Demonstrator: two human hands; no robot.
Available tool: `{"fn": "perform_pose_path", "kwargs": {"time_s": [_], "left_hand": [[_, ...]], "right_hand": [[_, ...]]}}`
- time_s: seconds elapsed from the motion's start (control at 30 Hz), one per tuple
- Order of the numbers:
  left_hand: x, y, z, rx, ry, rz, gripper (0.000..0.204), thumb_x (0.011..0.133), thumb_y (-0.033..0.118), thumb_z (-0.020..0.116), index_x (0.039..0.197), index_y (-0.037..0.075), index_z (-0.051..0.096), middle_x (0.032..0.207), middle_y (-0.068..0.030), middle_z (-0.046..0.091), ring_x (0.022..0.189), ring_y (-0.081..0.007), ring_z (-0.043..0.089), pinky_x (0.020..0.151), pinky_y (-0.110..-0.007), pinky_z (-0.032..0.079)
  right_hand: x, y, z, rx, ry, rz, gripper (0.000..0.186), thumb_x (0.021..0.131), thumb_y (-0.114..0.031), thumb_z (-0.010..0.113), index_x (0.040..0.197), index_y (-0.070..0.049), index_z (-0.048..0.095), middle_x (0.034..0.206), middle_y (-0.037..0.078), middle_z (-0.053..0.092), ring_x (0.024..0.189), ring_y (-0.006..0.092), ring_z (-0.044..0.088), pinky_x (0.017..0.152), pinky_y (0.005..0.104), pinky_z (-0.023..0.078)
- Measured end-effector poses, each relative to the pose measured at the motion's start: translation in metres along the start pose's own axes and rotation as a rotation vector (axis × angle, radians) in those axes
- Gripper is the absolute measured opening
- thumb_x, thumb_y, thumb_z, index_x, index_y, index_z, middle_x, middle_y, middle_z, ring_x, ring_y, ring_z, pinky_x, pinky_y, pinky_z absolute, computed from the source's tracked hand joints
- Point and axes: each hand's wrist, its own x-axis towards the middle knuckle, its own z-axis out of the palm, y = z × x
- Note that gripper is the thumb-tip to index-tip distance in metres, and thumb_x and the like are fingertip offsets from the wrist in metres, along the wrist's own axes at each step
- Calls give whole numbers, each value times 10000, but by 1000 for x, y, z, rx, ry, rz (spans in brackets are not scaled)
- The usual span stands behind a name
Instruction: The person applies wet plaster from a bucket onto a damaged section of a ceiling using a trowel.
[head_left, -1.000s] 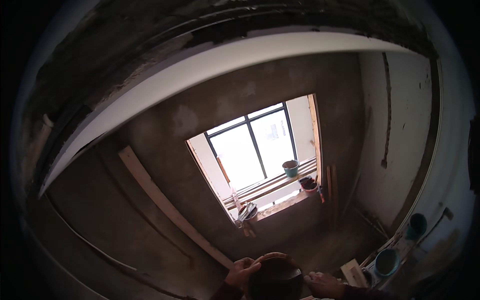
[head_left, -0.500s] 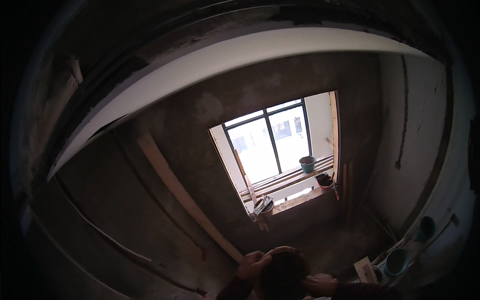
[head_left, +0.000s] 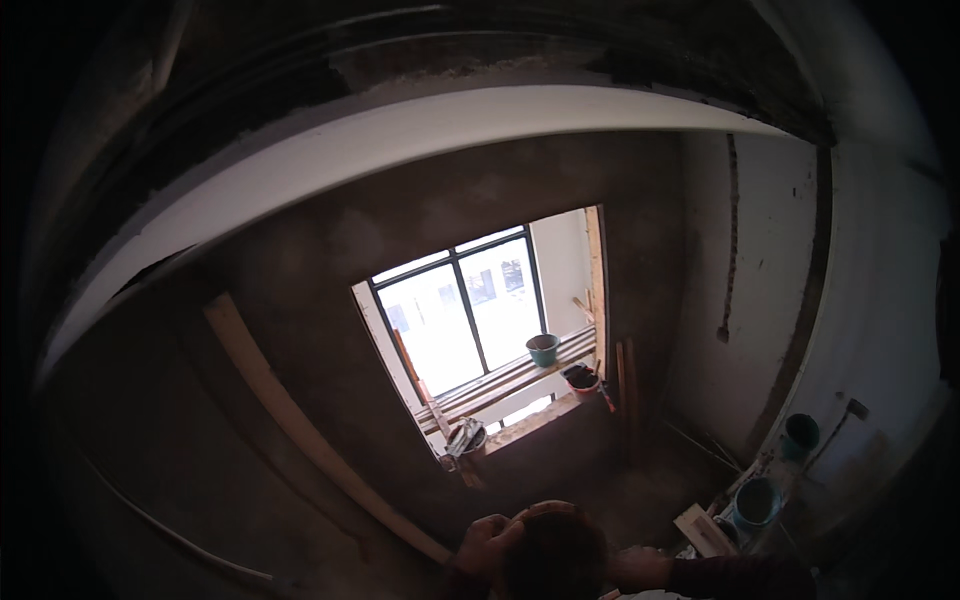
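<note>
A dark, round container (head_left: 553,555) with a paler brown rim is at the bottom centre, its inside too dim to make out. My left hand (head_left: 488,540) grips its left rim with bent fingers, thumb side up. At the container's right side, my right hand (head_left: 640,568) is closed against it, the fingertips partly hidden in shadow. Dark sleeves cover both forearms.
Teal bucket (head_left: 542,349), red bucket (head_left: 581,380) and tool-filled pail (head_left: 466,437) sit at the window opening. More teal buckets (head_left: 756,501), a wooden piece (head_left: 700,527) and rods stand lower right. A long board (head_left: 290,410) leans on the left; a white band (head_left: 420,130) crosses above.
The view has swung, so window and buckets sit further left and slightly lower than half a second ago. Both hands stay on the container at the bottom.
</note>
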Motion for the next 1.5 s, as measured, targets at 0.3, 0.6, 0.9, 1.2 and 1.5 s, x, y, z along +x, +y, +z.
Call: {"fn": "perform_pose_path", "kwargs": {"time_s": [0.3,0.6,0.9,1.2,1.5], "left_hand": [[-13,31,-16,172,7,121,367,899,339,678,953,-24,704,810,-146,707,769,-191,681,700,-346,523],[-26,38,3,-62,-154,131,375,891,340,687,908,-35,676,732,-115,673,669,-139,627,637,-325,493],[-8,56,-1,-115,-244,93,358,905,329,666,891,-29,661,710,-66,623,665,-114,559,649,-291,462],[6,48,29,129,-182,134,396,891,391,669,875,-4,663,695,-32,540,659,-114,488,612,-293,416],[-12,30,19,-21,-14,-39,408,900,396,667,875,-11,656,712,-53,578,673,-132,534,618,-310,446]], "right_hand": [[-3,-18,-17,-244,177,146,335,802,-203,628,1110,-75,604,1000,138,638,793,309,670,610,453,544],[-24,-61,-15,-608,341,217,216,814,-164,616,1010,-76,597,873,69,594,808,220,605,718,365,445],[-2,-21,-36,-765,399,164,208,847,-178,575,1022,-68,594,816,47,569,770,188,580,738,362,388],[-6,7,-11,-446,308,-53,339,839,-153,605,1174,-139,656,926,63,602,835,224,604,750,401,411],[-6,16,8,187,200,-3,350,802,-232,726,1133,-126,681,1041,107,692,881,310,665,726,426,505]]}}
